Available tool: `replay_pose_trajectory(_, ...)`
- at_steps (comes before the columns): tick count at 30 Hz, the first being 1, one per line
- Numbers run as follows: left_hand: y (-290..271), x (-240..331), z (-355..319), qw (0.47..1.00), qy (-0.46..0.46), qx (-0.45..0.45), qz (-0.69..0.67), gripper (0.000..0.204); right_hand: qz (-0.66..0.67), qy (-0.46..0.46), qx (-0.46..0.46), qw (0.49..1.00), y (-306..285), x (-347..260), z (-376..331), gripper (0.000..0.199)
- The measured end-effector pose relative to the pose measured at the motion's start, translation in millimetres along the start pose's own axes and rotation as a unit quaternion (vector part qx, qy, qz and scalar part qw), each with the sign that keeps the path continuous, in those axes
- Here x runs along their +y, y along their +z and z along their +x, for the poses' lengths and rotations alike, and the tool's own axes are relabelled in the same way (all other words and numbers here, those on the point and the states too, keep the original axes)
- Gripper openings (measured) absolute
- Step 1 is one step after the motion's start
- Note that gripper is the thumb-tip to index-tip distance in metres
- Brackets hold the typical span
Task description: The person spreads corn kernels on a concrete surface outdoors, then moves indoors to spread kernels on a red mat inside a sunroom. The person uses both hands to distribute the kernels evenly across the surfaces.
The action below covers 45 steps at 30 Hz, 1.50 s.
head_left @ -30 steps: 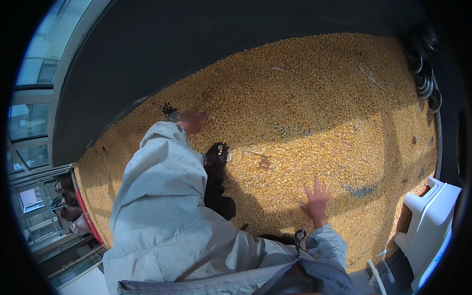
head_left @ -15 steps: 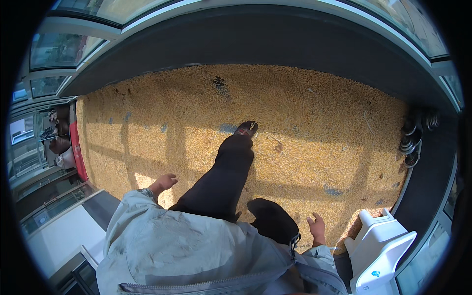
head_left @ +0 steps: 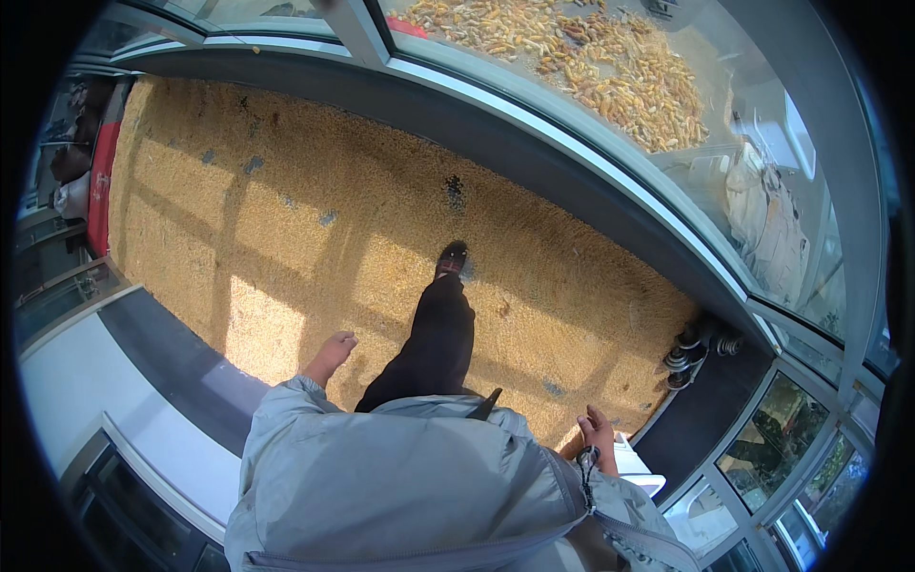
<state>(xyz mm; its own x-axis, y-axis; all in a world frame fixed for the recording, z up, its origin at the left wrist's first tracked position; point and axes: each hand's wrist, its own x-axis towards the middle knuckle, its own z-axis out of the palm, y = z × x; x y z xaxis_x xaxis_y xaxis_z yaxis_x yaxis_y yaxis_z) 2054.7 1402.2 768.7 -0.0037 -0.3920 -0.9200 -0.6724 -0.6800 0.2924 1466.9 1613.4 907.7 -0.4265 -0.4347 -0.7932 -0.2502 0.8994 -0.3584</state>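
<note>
Yellow corn kernels cover the floor in a wide layer, and I stand on them. My left hand hangs over the kernels at my left side, empty, its fingers loosely bent. On the other side, my right hand is lowered beside my grey jacket, with fingers apart and nothing visible in them. A dark shoe and black trouser leg reach forward onto the corn. Neither hand touches the kernels.
A dark low wall under glass windows borders the far side. Dark metal weights stand in the right corner, near a white plastic seat partly hidden by my arm. Corn cobs lie beyond the glass. Left are bags behind a red strip.
My view has turned to the right, bringing the cobs outside into sight. My right hand now covers part of the white seat. Both hands remain empty, and the trailing leg is mostly hidden.
</note>
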Motion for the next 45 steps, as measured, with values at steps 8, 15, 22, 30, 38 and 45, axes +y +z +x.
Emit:
replay_pose_trajectory(8, -30.4, 45.1, -36.7, 0.962, -0.053, 0.078, -0.257, 0.045, -0.054, -0.02, -0.076, 0.995, -23.6, -146.4, 24.4, 0.048)
replay_pose_trajectory(15, 4.3, 48.6, -93.6, 0.925, -0.107, 0.141, -0.336, 0.044, -0.145, -0.085, -0.132, 0.977, -62.0, -224.7, 90.0, 0.051)
replay_pose_trajectory(22, 86.0, 69.7, -162.1, 0.835, -0.181, 0.201, -0.479, 0.049, -0.306, -0.157, -0.182, 0.921, -98.7, -292.9, 184.4, 0.049)
replay_pose_trajectory(30, 210.0, 96.3, -245.2, 0.809, -0.249, 0.172, -0.504, 0.048, -0.348, -0.233, -0.224, 0.88, -123.2, -345.0, 231.3, 0.046)
replay_pose_trajectory(38, 228.1, 91.6, -254.7, 0.706, -0.235, 0.21, -0.634, 0.044, -0.456, -0.263, -0.236, 0.817, -90.3, -395.1, 234.7, 0.049)
replay_pose_trajectory(45, 340.1, 16.9, -232.4, 0.704, -0.176, 0.157, -0.67, 0.013, -0.551, -0.363, -0.196, 0.725, 22.9, -522.8, 193.0, 0.05)
